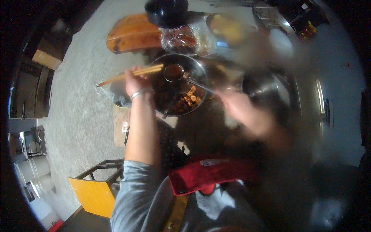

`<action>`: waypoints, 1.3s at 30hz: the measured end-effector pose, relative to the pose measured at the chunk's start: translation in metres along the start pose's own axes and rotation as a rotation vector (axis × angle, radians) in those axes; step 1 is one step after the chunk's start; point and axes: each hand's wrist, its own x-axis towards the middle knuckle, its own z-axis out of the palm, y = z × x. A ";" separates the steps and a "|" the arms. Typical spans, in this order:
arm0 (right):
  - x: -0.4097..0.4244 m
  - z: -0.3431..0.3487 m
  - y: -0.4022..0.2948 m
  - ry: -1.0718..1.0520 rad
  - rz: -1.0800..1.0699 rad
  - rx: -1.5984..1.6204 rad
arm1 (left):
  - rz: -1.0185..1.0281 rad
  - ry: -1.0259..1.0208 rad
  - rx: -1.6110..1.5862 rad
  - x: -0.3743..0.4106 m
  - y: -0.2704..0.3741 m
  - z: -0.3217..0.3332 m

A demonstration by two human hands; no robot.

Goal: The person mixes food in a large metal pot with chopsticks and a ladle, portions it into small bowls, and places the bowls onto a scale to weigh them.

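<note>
My left hand (137,82), with a metal bangle at the wrist, holds a pair of wooden chopsticks (116,79) over the left side of a large dark pan (162,98). The chopstick ends on the right reach beside the bowl of a metal ladle (173,72), which holds dark reddish-brown liquid. My right hand (234,104), blurred, grips the ladle's handle from the right. Browned food pieces (191,95) lie in the right part of the pan, with dark contents around them. Haze dims the view at the right.
Beyond the pan are a wooden board (136,33), a plastic-wrapped reddish package (182,36), a black pot (166,11) and a bowl of yellowish food (226,27). A metal wok (266,90) sits to the right. A yellow-topped stool (91,194) stands at lower left.
</note>
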 end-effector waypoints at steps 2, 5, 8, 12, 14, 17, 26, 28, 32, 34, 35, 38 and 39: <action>-0.006 -0.012 0.005 0.025 -0.012 0.003 | 0.011 -0.018 0.002 0.006 -0.003 -0.003; -0.013 -0.029 0.009 0.069 -0.030 0.059 | -0.015 -0.035 0.004 0.004 -0.001 -0.003; -0.019 -0.068 0.003 0.049 -0.002 0.094 | -0.004 -0.004 0.040 0.001 -0.002 0.001; -0.023 -0.094 0.004 0.071 0.063 0.088 | -0.022 0.018 0.054 -0.006 -0.001 0.006; -0.025 -0.100 0.014 0.119 0.093 0.097 | -0.044 -0.030 0.046 -0.004 -0.003 0.005; -0.020 -0.106 0.028 0.218 0.115 0.144 | 0.011 0.039 0.034 0.002 -0.005 -0.002; -0.008 -0.109 0.077 0.461 0.042 0.031 | 0.013 -0.013 0.066 0.002 -0.003 -0.002; -0.007 -0.105 0.086 0.468 0.067 0.117 | 0.019 -0.070 0.032 0.007 -0.007 -0.006; -0.009 -0.075 0.115 0.434 0.163 0.475 | 0.013 0.004 0.071 0.002 -0.012 0.002; -0.005 -0.080 0.103 0.291 0.433 0.782 | 0.009 0.026 0.085 -0.001 -0.006 0.003; -0.004 -0.082 0.098 0.212 0.571 0.930 | 0.006 0.013 0.076 -0.001 -0.005 0.001; -0.009 -0.083 0.100 0.136 0.602 1.331 | -0.002 -0.015 0.060 0.002 -0.008 -0.001; -0.010 -0.084 0.097 0.144 0.602 1.395 | 0.010 -0.008 0.066 0.003 -0.009 -0.002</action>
